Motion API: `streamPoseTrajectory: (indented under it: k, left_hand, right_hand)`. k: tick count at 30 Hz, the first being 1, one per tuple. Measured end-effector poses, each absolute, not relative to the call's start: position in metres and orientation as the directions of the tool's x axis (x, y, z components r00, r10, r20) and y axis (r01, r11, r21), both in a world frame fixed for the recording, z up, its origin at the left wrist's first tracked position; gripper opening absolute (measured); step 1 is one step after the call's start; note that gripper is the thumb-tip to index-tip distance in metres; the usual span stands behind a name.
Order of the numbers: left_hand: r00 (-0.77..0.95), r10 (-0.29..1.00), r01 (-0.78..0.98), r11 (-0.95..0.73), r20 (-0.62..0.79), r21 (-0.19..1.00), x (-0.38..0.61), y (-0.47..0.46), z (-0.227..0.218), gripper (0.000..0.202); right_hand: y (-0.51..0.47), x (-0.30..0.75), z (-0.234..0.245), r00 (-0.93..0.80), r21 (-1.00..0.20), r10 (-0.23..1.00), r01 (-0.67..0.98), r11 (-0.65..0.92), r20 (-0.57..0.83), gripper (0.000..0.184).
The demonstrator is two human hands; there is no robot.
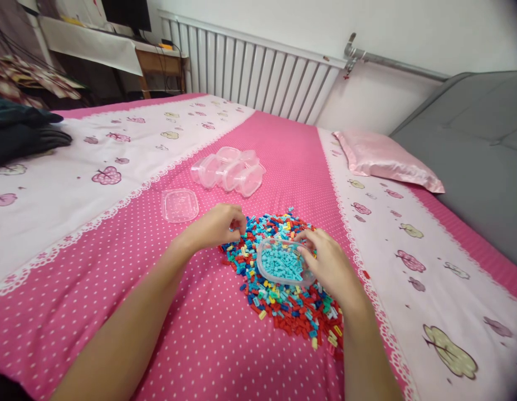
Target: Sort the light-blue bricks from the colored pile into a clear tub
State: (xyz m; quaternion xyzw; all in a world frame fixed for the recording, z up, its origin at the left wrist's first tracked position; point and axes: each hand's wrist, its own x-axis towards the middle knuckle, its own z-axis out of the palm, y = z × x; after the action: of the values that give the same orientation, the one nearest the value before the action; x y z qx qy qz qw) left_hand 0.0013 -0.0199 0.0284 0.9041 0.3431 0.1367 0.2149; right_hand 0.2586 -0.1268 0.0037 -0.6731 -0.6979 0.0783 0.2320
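A clear plastic container (pixel 262 273) sits on a mixed pile of small toy bricks (pixel 292 312), with many light-blue bricks (pixel 281 263) inside it. At its right side, my right hand (pixel 327 264) has bent fingers and thumb about the rim, gripping it. My left hand (pixel 225 223) hovers at the pile's upper left edge. Its fingers are curled into a pinch, and whatever lies between them is too small or hidden to name. The loose bricks around the container are red, blue, light blue, yellow, green and white.
Several empty clear containers (pixel 229 170) lie clustered beyond the pile, and a clear lid (pixel 180 206) is left of them. All rest on a pink bedspread (pixel 283 145). A pillow (pixel 384 161) and grey headboard (pixel 471 139) are at right, dark clothing (pixel 24 131) at left.
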Motion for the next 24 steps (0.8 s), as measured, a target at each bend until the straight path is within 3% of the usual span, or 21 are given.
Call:
streamPoseTrajectory:
  k: [5, 10, 24]
  left_hand:
    - [0.689, 0.635, 0.191, -0.624, 0.35, 0.758, 0.021, -0.03, 0.027, 0.019]
    - [0.659, 0.629, -0.038, -0.518, 0.411, 0.854, 0.042, -0.042, 0.016, 0.012]
    - [0.681, 0.612, -0.023, -0.532, 0.402, 0.847, 0.046, -0.045, 0.012, 0.005]
  right_hand:
    - [-0.126, 0.249, 0.014, 0.065, -0.531, 0.917, 0.83, 0.169, 0.393, 0.016]
    - [-0.125, 0.231, 0.02, -0.062, -0.593, 0.904, 0.736, 0.327, 0.422, 0.01]
    - [-0.126, 0.228, 0.018, -0.088, -0.601, 0.912, 0.726, 0.334, 0.401, 0.013]
